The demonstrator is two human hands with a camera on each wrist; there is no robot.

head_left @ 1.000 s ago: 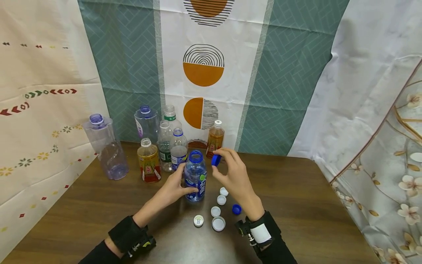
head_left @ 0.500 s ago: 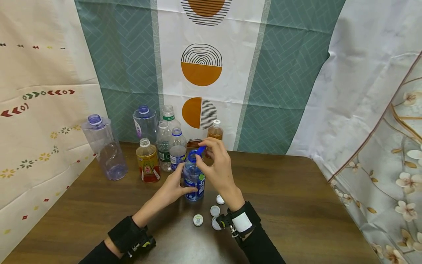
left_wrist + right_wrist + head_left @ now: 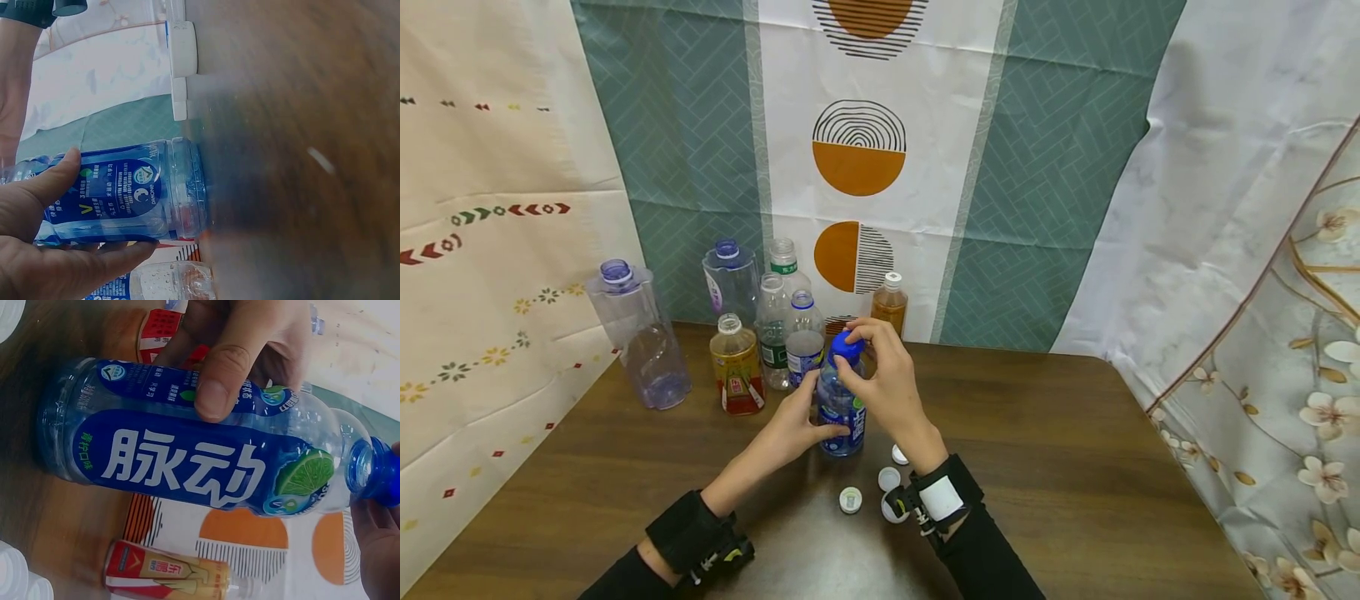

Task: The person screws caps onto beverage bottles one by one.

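A blue plastic bottle (image 3: 841, 408) with a lime on its label stands upright on the table, its blue cap (image 3: 848, 344) sitting on the mouth. My left hand (image 3: 797, 423) grips the body from the left, thumb across the label, as the left wrist view also shows. At the top, my right hand (image 3: 887, 383) pinches the cap between thumb and fingers. In the right wrist view the bottle (image 3: 187, 444) fills the middle, with the cap (image 3: 384, 472) at the right edge. Part of the cap is hidden by the right fingers.
Behind and left stand several uncapped bottles, among them an amber-labelled bottle (image 3: 737, 367), a clear bottle (image 3: 805, 337) and a tall purple-tinted one (image 3: 651, 342). Another amber bottle (image 3: 890, 302) is behind the right hand. White caps, including one nearer cap (image 3: 850, 500), lie on the table (image 3: 1060, 467).
My right hand has moved left and brought the blue cap from beside the bottle, tilted over its mouth, down onto the top. The left hand keeps its grip in place.
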